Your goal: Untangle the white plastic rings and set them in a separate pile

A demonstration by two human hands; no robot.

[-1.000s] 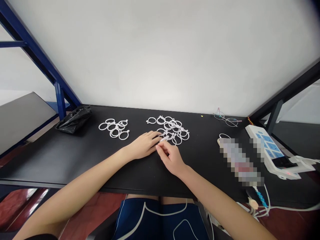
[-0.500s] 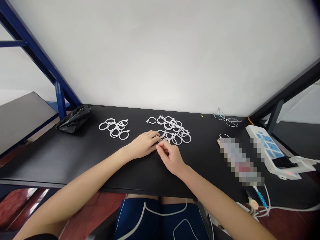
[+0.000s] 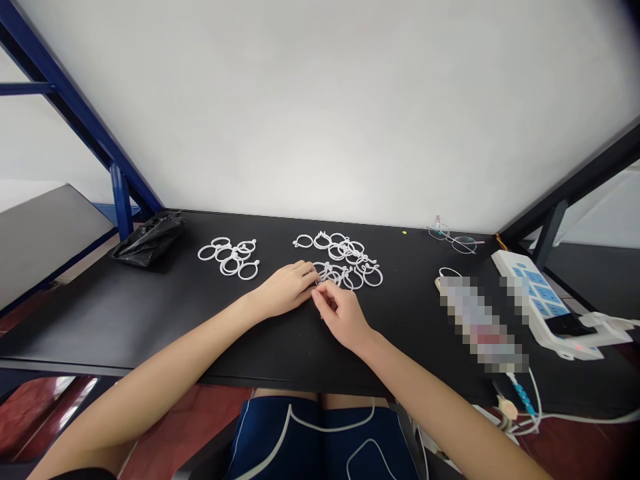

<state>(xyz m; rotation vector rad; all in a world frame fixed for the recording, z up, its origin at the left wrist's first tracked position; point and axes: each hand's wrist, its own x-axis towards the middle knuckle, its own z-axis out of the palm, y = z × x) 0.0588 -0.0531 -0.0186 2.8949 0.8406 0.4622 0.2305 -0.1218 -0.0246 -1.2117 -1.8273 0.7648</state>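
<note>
White curtain rings (image 3: 353, 279), each with a small eyelet, lie in a loose pile just beyond my hands on the black desk. My left hand (image 3: 289, 288) reaches into the near left edge of this pile, its bent fingertips closed on a ring that they partly cover. Close against it, my right hand (image 3: 343, 312) is closed in a pinch, thumb against forefinger. Whatever the right fingertips hold is hidden. A smaller group of white rings (image 3: 230, 264) lies apart, farther left.
A crumpled black plastic bag (image 3: 150, 239) lies at the back left of the desk (image 3: 200, 327). On the right are eyeglasses (image 3: 464, 245), a blurred-out phone-like object (image 3: 483, 327) on a cable, and a white power strip (image 3: 543, 300). A wall stands behind.
A few rings by my fingertips have shifted slightly left and toward me. Both hands stay almost in place, and the left group of rings has not moved.
</note>
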